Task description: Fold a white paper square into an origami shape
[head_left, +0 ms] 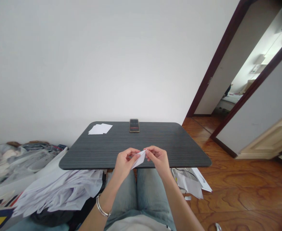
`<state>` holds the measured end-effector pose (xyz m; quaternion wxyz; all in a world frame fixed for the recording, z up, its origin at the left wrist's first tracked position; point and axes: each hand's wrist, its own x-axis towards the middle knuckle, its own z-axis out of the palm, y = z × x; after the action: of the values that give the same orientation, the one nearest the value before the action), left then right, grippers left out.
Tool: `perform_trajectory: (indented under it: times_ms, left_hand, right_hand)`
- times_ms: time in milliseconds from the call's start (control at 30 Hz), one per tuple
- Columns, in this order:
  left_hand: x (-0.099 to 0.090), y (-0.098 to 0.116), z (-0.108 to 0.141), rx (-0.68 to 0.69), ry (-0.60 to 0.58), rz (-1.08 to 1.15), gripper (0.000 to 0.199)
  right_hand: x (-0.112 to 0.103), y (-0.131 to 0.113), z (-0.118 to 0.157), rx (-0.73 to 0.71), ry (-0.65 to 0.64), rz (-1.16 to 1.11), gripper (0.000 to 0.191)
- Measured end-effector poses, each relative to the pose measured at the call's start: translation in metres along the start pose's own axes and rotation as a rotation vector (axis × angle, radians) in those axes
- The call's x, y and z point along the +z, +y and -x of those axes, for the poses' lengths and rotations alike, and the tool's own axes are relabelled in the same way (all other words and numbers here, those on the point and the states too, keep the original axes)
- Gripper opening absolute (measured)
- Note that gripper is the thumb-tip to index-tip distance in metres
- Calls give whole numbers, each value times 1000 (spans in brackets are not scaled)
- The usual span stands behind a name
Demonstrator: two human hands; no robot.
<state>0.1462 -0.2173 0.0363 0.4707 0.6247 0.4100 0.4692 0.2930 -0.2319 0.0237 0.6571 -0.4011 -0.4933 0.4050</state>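
A small folded piece of white paper (139, 159) is held between both hands over the front edge of the dark table (83, 150). My left hand (126, 161) pinches its left side between thumb and fingers. At the paper's upper right corner, my right hand (157, 157) grips it with thumb and fingertips. Several white sheets (99, 129) lie overlapping at the table's back left. A phone-like dark object (134, 125) stands at the back middle of the table.
Piles of plastic-wrapped items (30, 160) and white bags or cloth (61, 189) lie left of the table. Papers and a cable (189, 183) are below its right front edge. A white wall stands behind; a doorway (217, 64) is at right.
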Motion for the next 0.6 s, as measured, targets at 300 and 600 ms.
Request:
perform_trajectory:
  times_ms: [300, 600]
  left_hand:
    - [-6, 5, 0, -34, -81, 3, 23]
    - [-6, 13, 2, -34, -55, -129, 24]
  right_hand:
    - [-4, -5, 0, 71, -66, -45, 17]
    - [-4, -4, 1, 61, -71, 1, 14]
